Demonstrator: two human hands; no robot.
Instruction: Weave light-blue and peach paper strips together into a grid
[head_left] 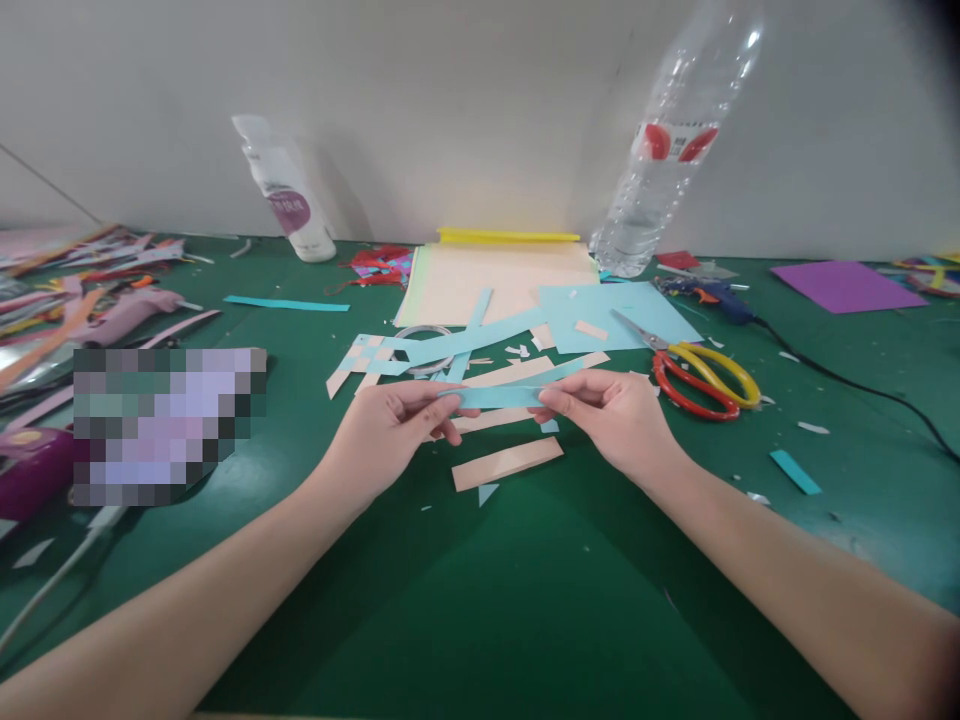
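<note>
head view: left hand [379, 420] and right hand [626, 415] both pinched nearly closed, one on each end of a light-blue strip [499, 398], left of the scissors [663, 352]. peach strip [508, 465] lies left of and nearer than scissors; woven piece [367, 352] well left of them. step looks like straightening or creasing the blue strip; next move probably calls for light, even grip at both ends. can't tell if it's folded.

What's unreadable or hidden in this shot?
All in the head view:
Light-blue paper strip: its right end, covered by the right hand.
Phone-like device: its screen, pixelated.
Clear plastic bottle: its top, cut off by the upper edge.
White bottle: small label print, blurred.
Black cord: far end, cut off by the right edge.
</note>
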